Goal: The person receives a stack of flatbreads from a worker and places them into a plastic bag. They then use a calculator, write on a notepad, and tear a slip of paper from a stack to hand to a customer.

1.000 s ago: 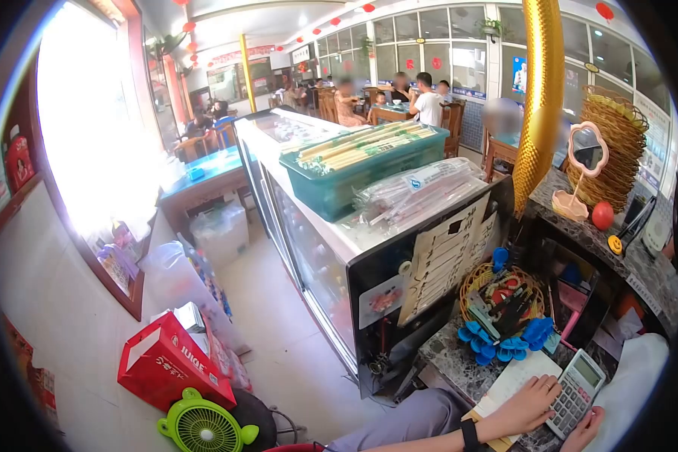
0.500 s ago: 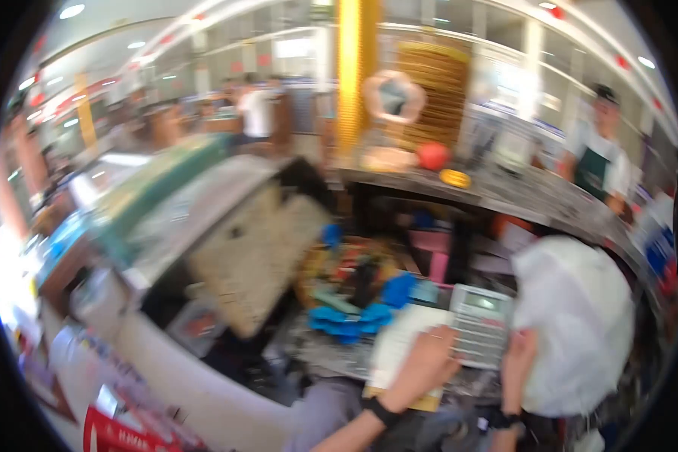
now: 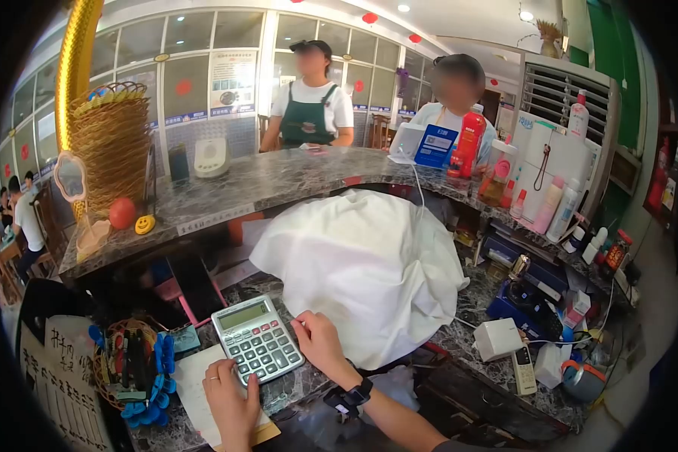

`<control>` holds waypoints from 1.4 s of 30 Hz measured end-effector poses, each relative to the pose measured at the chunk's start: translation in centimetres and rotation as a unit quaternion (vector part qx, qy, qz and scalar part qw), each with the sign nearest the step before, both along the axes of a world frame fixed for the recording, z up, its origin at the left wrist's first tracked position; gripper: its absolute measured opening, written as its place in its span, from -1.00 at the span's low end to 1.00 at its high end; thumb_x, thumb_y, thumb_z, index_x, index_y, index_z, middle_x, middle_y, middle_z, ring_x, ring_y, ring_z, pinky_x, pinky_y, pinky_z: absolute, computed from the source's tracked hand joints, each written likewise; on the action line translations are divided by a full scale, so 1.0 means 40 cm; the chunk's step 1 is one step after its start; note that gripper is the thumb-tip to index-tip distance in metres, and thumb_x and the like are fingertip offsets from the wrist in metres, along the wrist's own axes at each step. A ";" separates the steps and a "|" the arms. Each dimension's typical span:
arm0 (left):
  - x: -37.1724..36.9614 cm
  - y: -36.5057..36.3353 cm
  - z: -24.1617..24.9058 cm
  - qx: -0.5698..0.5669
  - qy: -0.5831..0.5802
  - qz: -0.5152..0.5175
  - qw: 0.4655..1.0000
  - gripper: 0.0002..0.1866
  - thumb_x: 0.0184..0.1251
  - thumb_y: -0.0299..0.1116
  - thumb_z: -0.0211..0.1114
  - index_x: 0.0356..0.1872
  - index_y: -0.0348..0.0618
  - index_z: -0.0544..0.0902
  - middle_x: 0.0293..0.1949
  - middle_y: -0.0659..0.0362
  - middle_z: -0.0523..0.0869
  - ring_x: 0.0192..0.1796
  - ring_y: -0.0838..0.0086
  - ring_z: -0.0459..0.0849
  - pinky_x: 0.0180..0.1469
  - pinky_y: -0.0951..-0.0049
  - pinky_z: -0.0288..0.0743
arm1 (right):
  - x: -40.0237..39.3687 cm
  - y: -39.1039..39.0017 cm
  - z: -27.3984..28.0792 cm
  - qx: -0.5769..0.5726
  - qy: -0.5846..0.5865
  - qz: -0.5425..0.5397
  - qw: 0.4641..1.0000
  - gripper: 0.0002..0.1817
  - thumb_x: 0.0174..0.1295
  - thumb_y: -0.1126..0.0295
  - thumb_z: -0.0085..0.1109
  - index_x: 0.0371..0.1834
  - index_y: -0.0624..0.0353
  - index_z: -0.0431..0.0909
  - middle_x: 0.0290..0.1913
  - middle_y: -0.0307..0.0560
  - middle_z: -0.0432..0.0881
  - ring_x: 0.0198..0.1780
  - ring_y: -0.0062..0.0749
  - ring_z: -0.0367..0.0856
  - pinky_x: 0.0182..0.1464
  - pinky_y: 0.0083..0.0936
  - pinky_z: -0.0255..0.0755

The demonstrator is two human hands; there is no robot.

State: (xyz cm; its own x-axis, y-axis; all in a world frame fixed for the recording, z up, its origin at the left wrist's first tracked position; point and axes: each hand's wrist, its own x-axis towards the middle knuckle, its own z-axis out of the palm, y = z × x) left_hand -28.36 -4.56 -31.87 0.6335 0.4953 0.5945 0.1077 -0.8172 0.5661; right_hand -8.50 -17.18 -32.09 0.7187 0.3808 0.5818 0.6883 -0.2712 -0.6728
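A silver calculator point(image 3: 257, 339) lies tilted on the dark marble worktop. My left hand point(image 3: 232, 398), with a ring on one finger, rests palm down on white paper point(image 3: 192, 384) at its lower left corner. Its fingers are apart and it holds nothing. On the calculator's right side is my right hand point(image 3: 322, 343), fingers curled together with no object visible in them, near the hem of a large white cloth point(image 3: 361, 264). The cloth drapes over a bulky object, which it hides. A dark watch point(image 3: 359, 391) is on my right wrist.
A raised marble counter point(image 3: 271, 178) curves behind the cloth, with two people point(image 3: 309, 109) point(image 3: 452, 105) beyond it. Blue clips point(image 3: 158, 377) surround a basket at left. A white box point(image 3: 497, 339), a remote point(image 3: 523, 371) and bottles point(image 3: 550, 205) stand or lie at right.
The view has swung right and is sharper. The cloth and calculator now sit further left in view, and more of the right side shows. Both hands remain beside the calculator.
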 end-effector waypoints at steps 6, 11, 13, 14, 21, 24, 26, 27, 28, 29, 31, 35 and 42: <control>0.004 0.000 -0.001 0.026 -0.003 0.008 1.000 -0.61 0.30 -0.45 0.46 0.10 -0.31 0.59 0.08 -0.11 0.63 0.11 -0.07 0.60 0.20 0.07 0.45 | 0.001 0.009 -0.011 0.046 0.014 0.018 0.999 -0.76 0.51 0.34 0.27 -0.29 0.28 0.61 -0.42 0.21 0.65 -0.36 0.18 0.57 -0.23 0.00 0.46; 0.003 0.003 -0.003 0.013 -0.004 0.003 1.000 -0.58 0.21 -0.42 0.52 0.06 -0.31 0.62 0.11 -0.10 0.64 0.12 -0.07 0.60 0.19 0.04 0.43 | 0.001 0.001 -0.001 -0.023 -0.014 0.021 0.999 -0.63 0.50 0.29 0.28 -0.46 0.28 0.52 -0.54 0.18 0.53 -0.37 0.17 0.55 -0.29 0.03 0.37; 0.003 0.006 -0.009 0.017 -0.006 0.004 1.000 -0.58 0.20 -0.42 0.52 0.06 -0.31 0.62 0.11 -0.10 0.64 0.12 -0.06 0.61 0.19 0.04 0.43 | 0.008 0.004 -0.012 -0.008 -0.040 0.023 0.999 -0.62 0.49 0.31 0.29 -0.48 0.30 0.51 -0.53 0.16 0.53 -0.41 0.10 0.54 -0.32 -0.01 0.35; 0.005 0.006 -0.005 0.022 -0.005 0.006 1.000 -0.58 0.20 -0.42 0.52 0.05 -0.31 0.62 0.10 -0.09 0.64 0.12 -0.06 0.61 0.18 0.04 0.43 | 0.013 0.007 -0.017 0.008 -0.062 0.024 0.998 -0.61 0.49 0.34 0.30 -0.50 0.31 0.50 -0.52 0.14 0.54 -0.44 0.03 0.52 -0.35 -0.05 0.34; 0.002 0.004 -0.003 0.022 -0.014 0.007 1.000 -0.58 0.19 -0.42 0.53 0.04 -0.30 0.62 0.10 -0.08 0.65 0.13 -0.05 0.61 0.18 0.05 0.43 | 0.010 0.010 -0.022 0.032 0.007 0.009 0.999 -0.77 0.43 0.39 0.26 -0.34 0.31 0.53 -0.36 0.20 0.62 -0.25 0.16 0.60 -0.17 -0.01 0.47; 0.001 -0.002 0.007 0.009 -0.003 0.009 1.000 -0.59 0.19 -0.41 0.54 0.03 -0.28 0.63 0.09 -0.07 0.65 0.14 -0.02 0.61 0.19 0.05 0.42 | 0.011 0.008 -0.026 0.045 0.010 0.022 0.999 -0.84 0.36 0.42 0.28 -0.27 0.30 0.56 -0.35 0.14 0.61 -0.25 0.12 0.62 -0.17 -0.05 0.49; -0.001 -0.005 0.014 0.007 0.001 0.009 1.000 -0.62 0.23 -0.42 0.51 0.04 -0.28 0.63 0.10 -0.08 0.65 0.13 -0.04 0.61 0.19 0.06 0.44 | 0.014 0.007 -0.026 0.031 0.000 0.024 0.999 -0.83 0.36 0.42 0.29 -0.30 0.31 0.58 -0.36 0.14 0.60 -0.26 0.12 0.61 -0.18 -0.06 0.48; -0.001 -0.005 0.017 0.004 0.003 0.008 1.000 -0.65 0.26 -0.43 0.48 0.04 -0.28 0.64 0.11 -0.10 0.65 0.13 -0.06 0.62 0.20 0.06 0.46 | 0.015 0.006 -0.024 0.016 -0.011 0.024 1.000 -0.82 0.36 0.42 0.30 -0.34 0.31 0.59 -0.37 0.13 0.59 -0.27 0.12 0.61 -0.19 -0.07 0.48; -0.002 -0.006 0.019 0.004 0.003 0.010 1.000 -0.65 0.26 -0.43 0.48 0.04 -0.28 0.64 0.11 -0.10 0.65 0.13 -0.06 0.62 0.20 0.06 0.46 | 0.014 0.004 -0.022 0.016 -0.011 0.026 0.999 -0.82 0.36 0.42 0.30 -0.34 0.31 0.59 -0.37 0.13 0.59 -0.27 0.12 0.61 -0.19 -0.07 0.48; -0.002 -0.006 0.019 0.005 0.003 0.008 1.000 -0.64 0.26 -0.43 0.48 0.04 -0.28 0.64 0.11 -0.09 0.65 0.13 -0.06 0.61 0.20 0.06 0.46 | 0.013 0.003 -0.021 0.009 -0.013 0.023 1.000 -0.80 0.35 0.42 0.30 -0.38 0.31 0.59 -0.38 0.13 0.58 -0.27 0.11 0.60 -0.20 -0.07 0.48; -0.004 -0.005 0.020 0.006 0.003 0.007 1.000 -0.64 0.26 -0.42 0.49 0.05 -0.27 0.64 0.11 -0.09 0.65 0.13 -0.07 0.61 0.20 0.06 0.46 | 0.009 0.004 -0.016 0.002 -0.014 0.022 1.000 -0.77 0.35 0.42 0.31 -0.43 0.32 0.59 -0.38 0.12 0.57 -0.28 0.11 0.59 -0.21 -0.08 0.47; -0.002 -0.006 0.014 0.011 -0.001 0.007 1.000 -0.60 0.23 -0.42 0.51 0.05 -0.28 0.63 0.11 -0.08 0.65 0.14 -0.05 0.61 0.19 0.06 0.44 | 0.007 0.004 -0.014 0.011 -0.011 0.016 1.000 -0.76 0.34 0.41 0.31 -0.45 0.33 0.58 -0.37 0.11 0.59 -0.28 0.12 0.59 -0.22 -0.08 0.47; 0.001 -0.005 0.008 0.019 0.002 0.008 1.000 -0.58 0.19 -0.42 0.54 0.04 -0.28 0.62 0.09 -0.05 0.65 0.14 -0.02 0.61 0.19 0.05 0.43 | 0.008 0.008 -0.015 0.033 0.002 0.022 0.999 -0.81 0.31 0.40 0.33 -0.38 0.30 0.61 -0.35 0.09 0.61 -0.29 0.07 0.62 -0.22 -0.11 0.50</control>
State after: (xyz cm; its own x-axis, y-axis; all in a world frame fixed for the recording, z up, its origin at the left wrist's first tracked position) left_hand -28.31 -4.76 -31.56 0.6283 0.4828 0.6101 0.1240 -0.8363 0.5341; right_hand -8.18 -16.88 -32.70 0.7039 0.3738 0.6039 0.6964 -0.1957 -0.6905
